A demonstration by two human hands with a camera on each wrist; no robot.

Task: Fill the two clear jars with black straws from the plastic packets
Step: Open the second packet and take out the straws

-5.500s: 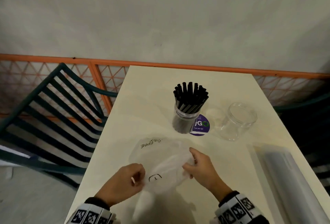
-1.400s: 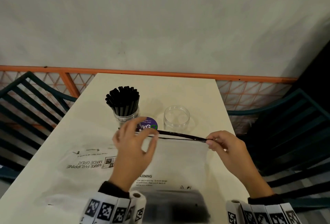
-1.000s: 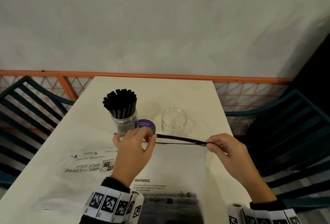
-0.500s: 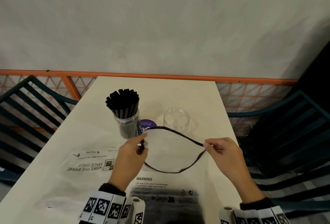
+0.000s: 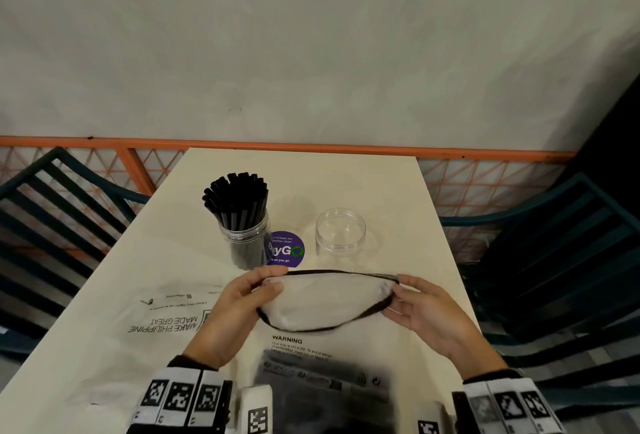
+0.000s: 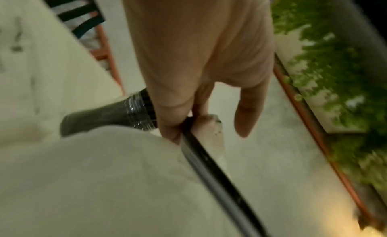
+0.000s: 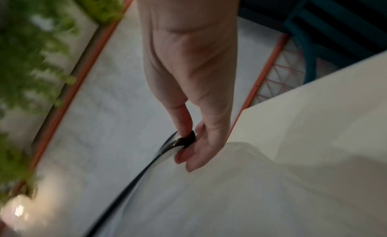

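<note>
A clear plastic packet (image 5: 325,298) with a black zip rim lies in front of me, its mouth held apart as an oval. A dark mass of black straws (image 5: 322,395) shows in its near end. My left hand (image 5: 268,283) pinches the rim's left end (image 6: 209,166). At the right end of the rim (image 7: 186,139), my right hand (image 5: 394,297) pinches it. Behind the packet stands a clear jar (image 5: 244,243) packed with upright black straws (image 5: 237,198). An empty clear jar (image 5: 340,231) stands to its right.
A flat empty printed packet (image 5: 166,319) lies left of my hands on the cream table (image 5: 346,177). A purple round sticker (image 5: 287,250) sits between the jars. Dark slatted chairs (image 5: 52,212) (image 5: 554,260) flank the table; an orange railing (image 5: 311,148) runs behind.
The packet's zip rim, a shut line a second ago, is now pulled apart into an oval mouth. My left hand has changed its grip on the rim's left end.
</note>
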